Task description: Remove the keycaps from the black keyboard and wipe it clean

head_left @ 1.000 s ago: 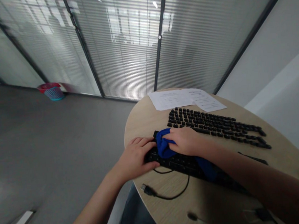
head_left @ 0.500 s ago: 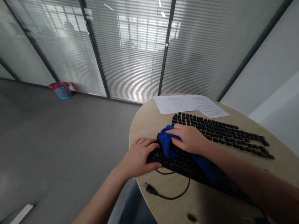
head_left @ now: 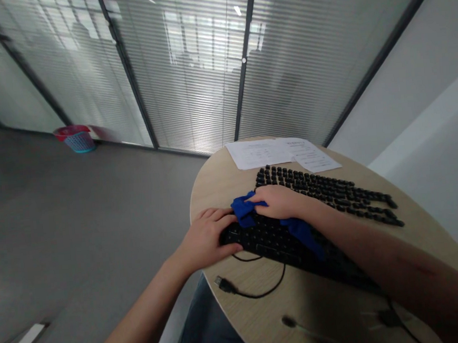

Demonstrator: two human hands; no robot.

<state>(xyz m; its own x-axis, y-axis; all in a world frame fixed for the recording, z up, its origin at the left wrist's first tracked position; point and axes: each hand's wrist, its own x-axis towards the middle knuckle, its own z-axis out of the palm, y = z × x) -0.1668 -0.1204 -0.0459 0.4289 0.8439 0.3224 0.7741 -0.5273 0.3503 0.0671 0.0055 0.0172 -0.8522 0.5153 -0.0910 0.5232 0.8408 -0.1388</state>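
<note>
A black keyboard base [head_left: 275, 253] with its keycaps off lies near the table's front edge. Its left end is gripped by my left hand [head_left: 208, 239], with the thumb along the near side and the fingers over the far side. My right hand [head_left: 278, 201] pinches a blue cloth [head_left: 243, 211] and presses it on the upper left part of the base. Part of the cloth trails out under my right wrist. My right forearm covers the base's right end. Behind it, black keycaps [head_left: 319, 187] are laid out in rows.
Printed sheets [head_left: 259, 154] lie at the far side of the round wooden table [head_left: 210, 186]. A USB cable [head_left: 258, 296] curls in front of the keyboard. Nearer still is a thin tool with a dark tip [head_left: 289, 321]. A red and blue basket [head_left: 79, 140] stands on the floor by the glass partition.
The cloth under my right hand has shifted slightly along the keyboard base and bunched up more. My left hand keeps its hold. The whole view has moved a little.
</note>
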